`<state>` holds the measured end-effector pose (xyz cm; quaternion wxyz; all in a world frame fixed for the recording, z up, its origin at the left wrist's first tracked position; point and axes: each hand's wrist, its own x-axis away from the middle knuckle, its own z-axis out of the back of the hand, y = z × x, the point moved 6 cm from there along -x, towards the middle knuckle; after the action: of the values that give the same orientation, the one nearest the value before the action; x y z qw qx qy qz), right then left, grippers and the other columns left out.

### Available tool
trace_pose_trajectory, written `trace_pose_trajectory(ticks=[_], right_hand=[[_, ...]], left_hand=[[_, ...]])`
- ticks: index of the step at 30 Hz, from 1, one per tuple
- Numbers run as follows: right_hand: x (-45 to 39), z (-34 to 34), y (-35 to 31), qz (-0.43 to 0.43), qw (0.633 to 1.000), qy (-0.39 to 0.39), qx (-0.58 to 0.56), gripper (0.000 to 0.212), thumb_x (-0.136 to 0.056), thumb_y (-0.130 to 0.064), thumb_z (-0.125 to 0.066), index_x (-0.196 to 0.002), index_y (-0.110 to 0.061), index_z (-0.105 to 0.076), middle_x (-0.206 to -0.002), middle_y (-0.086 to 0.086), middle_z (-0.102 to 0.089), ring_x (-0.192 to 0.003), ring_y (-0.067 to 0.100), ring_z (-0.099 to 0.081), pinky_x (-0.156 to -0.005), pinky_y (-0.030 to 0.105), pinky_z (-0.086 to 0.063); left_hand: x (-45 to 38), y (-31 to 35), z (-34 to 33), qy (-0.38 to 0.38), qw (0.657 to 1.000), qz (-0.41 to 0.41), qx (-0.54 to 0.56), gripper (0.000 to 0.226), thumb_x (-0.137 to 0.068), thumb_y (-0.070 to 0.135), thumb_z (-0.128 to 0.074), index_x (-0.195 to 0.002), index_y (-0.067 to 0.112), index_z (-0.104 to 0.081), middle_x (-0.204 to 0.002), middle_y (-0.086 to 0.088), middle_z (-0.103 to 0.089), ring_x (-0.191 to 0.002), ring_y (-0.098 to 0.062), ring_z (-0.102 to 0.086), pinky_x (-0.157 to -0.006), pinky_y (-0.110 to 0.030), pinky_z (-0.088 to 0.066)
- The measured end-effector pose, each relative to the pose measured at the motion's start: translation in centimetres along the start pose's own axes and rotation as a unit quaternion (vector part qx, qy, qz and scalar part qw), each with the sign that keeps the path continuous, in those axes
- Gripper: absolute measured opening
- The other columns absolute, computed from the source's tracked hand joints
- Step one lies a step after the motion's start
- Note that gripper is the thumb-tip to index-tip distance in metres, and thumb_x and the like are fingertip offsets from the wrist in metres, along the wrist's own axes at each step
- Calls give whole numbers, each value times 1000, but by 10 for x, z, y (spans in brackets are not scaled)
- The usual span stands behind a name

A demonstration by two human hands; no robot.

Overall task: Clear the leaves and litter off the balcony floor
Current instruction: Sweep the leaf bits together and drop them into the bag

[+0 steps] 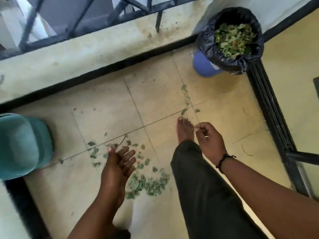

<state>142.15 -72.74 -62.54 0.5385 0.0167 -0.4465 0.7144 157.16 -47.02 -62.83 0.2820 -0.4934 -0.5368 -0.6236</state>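
Note:
Green leaf scraps lie in a loose heap [148, 184] on the tiled balcony floor, just right of my left hand [119, 164]. That hand hovers over the tiles with straight fingers, palm up and holding nothing. A few more leaves [185, 99] trail towards the far right. My right hand [209, 138] hangs beside my bare foot with loosely curled fingers; I see nothing in it. A blue bin [203, 66] lined with a black bag [207, 45] stands at the far right corner, filled with green leaves [233, 40].
A teal plastic container [22, 145] stands at the left edge. A low concrete ledge [72, 54] with a dark metal railing [31, 21] runs along the far side. A black door frame [271, 114] bounds the right. My bare foot [184, 130] stands mid-floor.

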Motion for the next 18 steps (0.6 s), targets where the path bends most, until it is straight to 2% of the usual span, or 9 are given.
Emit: trace_pose_trajectory(ticks=[6,8,9,10,12,14,15,16,18], right_hand=[[189,11,-20,-24,998,45,-29,18,-97,-20,-57,-90,-36,-59,-96,-8,-67,-86,5,-62,-77,27,-48],[235,0,-12,-40,999,21,-21,14,-98,-23,-56,-94,-36,-60,-111,2,-67,-103,19,-63,-89,33,-48],[257,-9,-7,-39,999,-2,-2,13,-98,-25,-55,-98,-37,-60,-115,4,-66,-110,26,-61,-95,37,-46],[271,-17,-1,-31,999,-31,24,13,-98,-25,-54,-101,-37,-59,-111,2,-66,-108,26,-61,-96,39,-46],[307,-27,9,-17,993,-85,82,12,-99,-24,-54,-106,-32,-60,-93,-9,-62,-89,14,-60,-85,29,-46],[337,-35,26,-27,987,-125,102,10,-99,-26,-53,-107,-26,-60,-92,-11,-58,-85,11,-55,-75,14,-42],[348,-39,40,-38,984,-144,92,9,-99,-29,-53,-105,-27,-60,-94,-11,-58,-87,11,-55,-76,14,-44],[358,-40,60,-54,982,-160,80,8,-99,-32,-53,-103,-28,-58,-97,-10,-59,-90,13,-56,-80,21,-47],[368,-42,102,-90,976,-187,72,13,-99,-38,-52,-104,-27,-57,-102,-7,-59,-94,17,-58,-81,28,-48]], left_hand=[[109,-45,126,-61,987,49,-141,57,-93,63,-29,-107,21,-65,-110,-2,-71,-108,-23,-62,-102,-41,-40],[127,-56,151,-73,979,59,-181,57,-94,61,-31,-109,19,-66,-110,-2,-72,-107,-25,-62,-101,-42,-41],[137,-64,164,-65,977,62,-192,57,-95,59,-32,-112,17,-66,-110,-4,-71,-107,-25,-62,-96,-41,-43],[143,-70,174,-51,977,64,-197,56,-98,57,-32,-114,14,-65,-111,-6,-71,-105,-25,-62,-90,-38,-44],[163,-89,190,-19,976,83,-201,53,-102,51,-33,-117,9,-62,-111,-10,-68,-94,-22,-61,-79,-34,-43],[178,-111,193,-4,971,99,-219,49,-104,46,-34,-118,7,-61,-102,-12,-66,-82,-20,-58,-67,-30,-42],[180,-123,193,2,968,106,-229,46,-104,44,-36,-117,7,-60,-96,-11,-65,-79,-20,-57,-62,-29,-43],[182,-138,191,9,964,111,-242,43,-105,41,-37,-115,6,-60,-92,-10,-64,-76,-20,-57,-56,-28,-47],[179,-162,188,10,955,110,-276,36,-105,32,-41,-113,3,-61,-97,-13,-64,-72,-19,-60,-47,-20,-50]])
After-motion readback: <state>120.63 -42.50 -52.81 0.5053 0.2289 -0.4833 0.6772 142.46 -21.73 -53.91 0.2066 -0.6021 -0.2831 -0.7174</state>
